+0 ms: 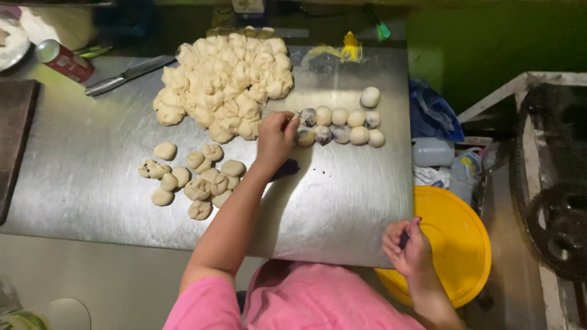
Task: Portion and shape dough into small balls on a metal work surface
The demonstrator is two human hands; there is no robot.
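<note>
The left hand is extended over the steel table, its fingers curled down onto a filled dough ball at the left end of the two rows of rolled balls. Whether the ball is pinched or only pressed cannot be told, since the fingers cover it. The right hand is held at the near right corner of the table, above the yellow lid, its fingers loosely cupped around a small dark bit of filling.

The ball is best set with light downward pressure only, so that its dark-streaked seam is not torn and its neighbours, which touch one another, are not pushed out of line. The wrist is best kept high, because a dark smear of filling lies just beneath the forearm.

Open room is limited on the far side: the large heap of cut dough touches the left end of the rows. The flattened pieces lie near the forearm on the left. Bare steel is available in front of the rows, towards the near edge. The right edge of the table lies just beyond the last ball, so little room remains for extending the rows that way.
</note>
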